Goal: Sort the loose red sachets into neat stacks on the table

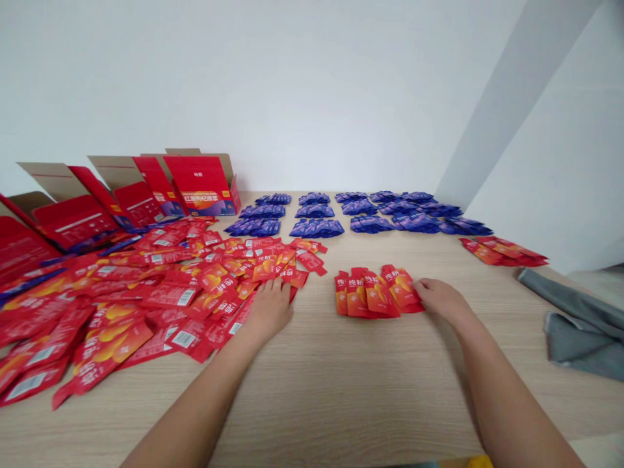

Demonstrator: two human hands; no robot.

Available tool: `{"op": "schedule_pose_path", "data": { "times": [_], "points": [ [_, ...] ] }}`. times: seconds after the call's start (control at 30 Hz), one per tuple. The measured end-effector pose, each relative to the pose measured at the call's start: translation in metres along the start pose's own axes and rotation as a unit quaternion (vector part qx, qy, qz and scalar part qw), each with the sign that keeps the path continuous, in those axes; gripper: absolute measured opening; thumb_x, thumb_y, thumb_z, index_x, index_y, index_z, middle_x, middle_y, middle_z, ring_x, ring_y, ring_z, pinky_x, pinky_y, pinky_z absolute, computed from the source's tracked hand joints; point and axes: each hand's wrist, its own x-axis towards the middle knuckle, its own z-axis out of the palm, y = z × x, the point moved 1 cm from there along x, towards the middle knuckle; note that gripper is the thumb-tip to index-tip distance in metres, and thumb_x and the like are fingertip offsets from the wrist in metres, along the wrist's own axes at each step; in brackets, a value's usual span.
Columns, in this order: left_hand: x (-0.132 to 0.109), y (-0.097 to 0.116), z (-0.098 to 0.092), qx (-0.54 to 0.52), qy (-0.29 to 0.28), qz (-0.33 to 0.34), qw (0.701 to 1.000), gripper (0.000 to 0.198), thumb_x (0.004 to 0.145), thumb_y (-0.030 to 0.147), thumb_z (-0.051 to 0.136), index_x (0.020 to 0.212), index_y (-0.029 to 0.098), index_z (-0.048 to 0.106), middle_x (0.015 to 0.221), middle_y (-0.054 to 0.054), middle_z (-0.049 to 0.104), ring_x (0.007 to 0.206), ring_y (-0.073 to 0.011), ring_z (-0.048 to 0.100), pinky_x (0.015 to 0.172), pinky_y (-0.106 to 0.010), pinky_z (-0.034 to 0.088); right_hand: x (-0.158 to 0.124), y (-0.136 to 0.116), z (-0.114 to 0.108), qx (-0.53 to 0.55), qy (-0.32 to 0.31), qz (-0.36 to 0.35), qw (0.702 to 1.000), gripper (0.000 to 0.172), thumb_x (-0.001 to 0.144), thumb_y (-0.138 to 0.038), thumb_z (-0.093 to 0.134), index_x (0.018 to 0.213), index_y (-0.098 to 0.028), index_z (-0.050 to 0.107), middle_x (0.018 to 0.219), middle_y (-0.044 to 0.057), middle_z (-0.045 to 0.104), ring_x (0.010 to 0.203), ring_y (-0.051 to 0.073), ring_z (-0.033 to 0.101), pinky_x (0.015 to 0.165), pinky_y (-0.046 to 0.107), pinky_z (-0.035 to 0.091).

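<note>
Head view: left hand (271, 311) and right hand (440, 300) lay well apart, both reaching forward.
Left fingers: bent slightly over the right edge of the pile (170, 286), touching red packets; whether they grasped one, I could not tell.
Right fingers: at the right edge of the four packets (377, 296), touching the last one; the thumb was hidden, so whether they pinched it or only rested there, I could not tell.
Four packets: red and orange, overlapping in a fan between the two hands, white lettering up.
Pile: loose red packets spread across the left side, some barcode side up; a few blue packets (121, 244) showed at its rear, near the boxes.
Red group: more red packets (504, 251), overlapping, beyond the right hand and to its right.
Cloth: grey (585, 325), folded, at the far right, in front of the red group.
Blue groups: overlapping blue packets (316, 228) in three rows of five, behind the four packets.
Boxes: red (197, 182), flaps raised, at the rear left.
Tabletop: pale wood (302, 390), under everything.
Wall: white (312, 97), behind.
</note>
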Motion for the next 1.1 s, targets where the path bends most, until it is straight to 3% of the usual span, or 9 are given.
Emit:
{"op": "schedule_pose_path", "data": {
  "times": [0.23, 0.43, 0.57, 0.63, 0.73, 0.83, 0.93, 1.1],
  "points": [
    [0.002, -0.001, -0.009, -0.007, 0.040, 0.031, 0.999, 0.029, 0.084, 0.011, 0.044, 0.106, 0.009, 0.062, 0.114, -0.017, 0.062, 0.107, -0.0281, 0.057, 0.093, -0.040, 0.041, 0.001, -0.001, 0.002, 0.029, 0.146, -0.029, 0.988, 0.033, 0.086, -0.040, 0.038, 0.074, -0.019, 0.059, 0.081, 0.013, 0.068, 0.077, 0.024, 0.061, 0.065, 0.031, 0.039],
    [0.003, -0.010, -0.016, -0.055, 0.147, 0.051, 0.986, 0.024, 0.090, 0.015, 0.040, 0.091, 0.015, 0.064, 0.095, -0.011, 0.068, 0.093, -0.0238, 0.061, 0.085, -0.036, 0.045, -0.004, -0.015, 0.005, 0.120, 0.192, -0.092, 0.970, 0.026, 0.081, -0.039, 0.040, 0.068, -0.022, 0.053, 0.072, 0.007, 0.062, 0.069, 0.021, 0.056, 0.062, 0.030, 0.038],
    [0.003, -0.015, -0.020, -0.102, 0.227, 0.038, 0.968, 0.025, 0.092, 0.018, 0.038, 0.091, 0.015, 0.062, 0.093, -0.010, 0.066, 0.091, -0.0231, 0.060, 0.085, -0.036, 0.046, -0.010, -0.026, 0.007, 0.178, 0.207, -0.133, 0.953, 0.026, 0.080, -0.041, 0.041, 0.068, -0.022, 0.054, 0.069, 0.005, 0.062, 0.066, 0.019, 0.055, 0.062, 0.030, 0.039],
    [0.004, -0.015, -0.017, -0.124, 0.213, 0.039, 0.968, 0.024, 0.092, 0.020, 0.038, 0.092, 0.016, 0.062, 0.094, -0.010, 0.066, 0.092, -0.0220, 0.060, 0.087, -0.035, 0.046, -0.014, -0.033, 0.008, 0.200, 0.195, -0.154, 0.948, 0.028, 0.081, -0.043, 0.040, 0.070, -0.022, 0.055, 0.071, 0.005, 0.063, 0.067, 0.020, 0.056, 0.064, 0.030, 0.040],
    [0.007, -0.010, -0.005, -0.104, 0.120, 0.037, 0.987, 0.019, 0.087, 0.021, 0.048, 0.097, 0.014, 0.062, 0.102, -0.012, 0.066, 0.099, -0.0236, 0.060, 0.089, -0.036, 0.046, -0.020, -0.041, 0.009, 0.216, 0.176, -0.180, 0.943, 0.031, 0.082, -0.045, 0.040, 0.071, -0.021, 0.057, 0.072, 0.005, 0.063, 0.068, 0.020, 0.057, 0.065, 0.030, 0.041],
    [0.010, -0.006, 0.008, -0.049, 0.067, 0.011, 0.997, 0.031, 0.083, 0.016, 0.051, 0.112, 0.009, 0.058, 0.119, -0.019, 0.060, 0.110, -0.0276, 0.058, 0.092, -0.039, 0.045, -0.023, -0.045, 0.009, 0.225, 0.171, -0.191, 0.940, 0.032, 0.083, -0.046, 0.041, 0.071, -0.022, 0.058, 0.071, 0.005, 0.064, 0.066, 0.020, 0.057, 0.063, 0.030, 0.040],
    [0.014, -0.006, 0.013, -0.027, 0.066, 0.002, 0.997, 0.032, 0.084, 0.011, 0.045, 0.114, 0.009, 0.058, 0.121, -0.019, 0.060, 0.108, -0.0272, 0.060, 0.090, -0.039, 0.046, -0.023, -0.045, 0.010, 0.233, 0.172, -0.193, 0.937, 0.032, 0.083, -0.047, 0.042, 0.072, -0.022, 0.058, 0.071, 0.005, 0.065, 0.065, 0.019, 0.057, 0.062, 0.030, 0.041],
    [0.015, -0.015, 0.009, -0.069, 0.120, 0.033, 0.990, 0.026, 0.089, 0.015, 0.042, 0.095, 0.014, 0.067, 0.092, -0.012, 0.071, 0.086, -0.0243, 0.067, 0.080, -0.036, 0.050, -0.023, -0.044, 0.012, 0.256, 0.166, -0.201, 0.931, 0.033, 0.083, -0.048, 0.042, 0.073, -0.021, 0.059, 0.070, 0.004, 0.064, 0.064, 0.019, 0.057, 0.062, 0.030, 0.041]
  ]
}}
